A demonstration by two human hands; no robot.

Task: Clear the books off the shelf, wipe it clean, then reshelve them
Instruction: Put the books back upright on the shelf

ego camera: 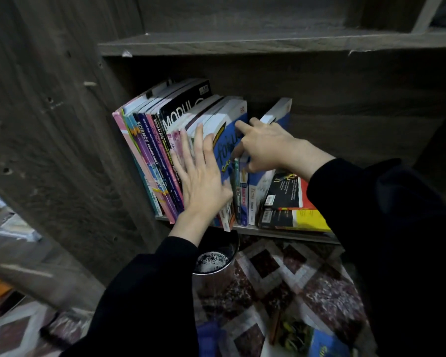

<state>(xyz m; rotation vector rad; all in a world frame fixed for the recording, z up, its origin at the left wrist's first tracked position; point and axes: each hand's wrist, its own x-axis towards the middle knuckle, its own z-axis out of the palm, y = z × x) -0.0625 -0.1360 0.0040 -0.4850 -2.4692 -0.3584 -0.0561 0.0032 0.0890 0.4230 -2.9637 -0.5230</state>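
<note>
A row of upright books (pixel 155 148) leans left on the dark wooden shelf (pixel 289 231). My left hand (pixel 204 173) lies flat with spread fingers against their spines, beside a thick blue book (pixel 225 148). My right hand (pixel 264 145) reaches in between that blue book and another blue-and-white book (pixel 281 109) leaning to its right, fingers curled around thin books there; whether it grips one is unclear. Two books (pixel 291 204) lie flat in a stack at the right of the shelf, partly under my right sleeve.
A dark metal bucket (pixel 216 256) stands on the patterned floor mat (pixel 281 279) just below the shelf. More books (pixel 319 341) lie on the mat at lower right. The shelf's wooden side panel (pixel 62 150) rises at the left, another board (pixel 242 43) above.
</note>
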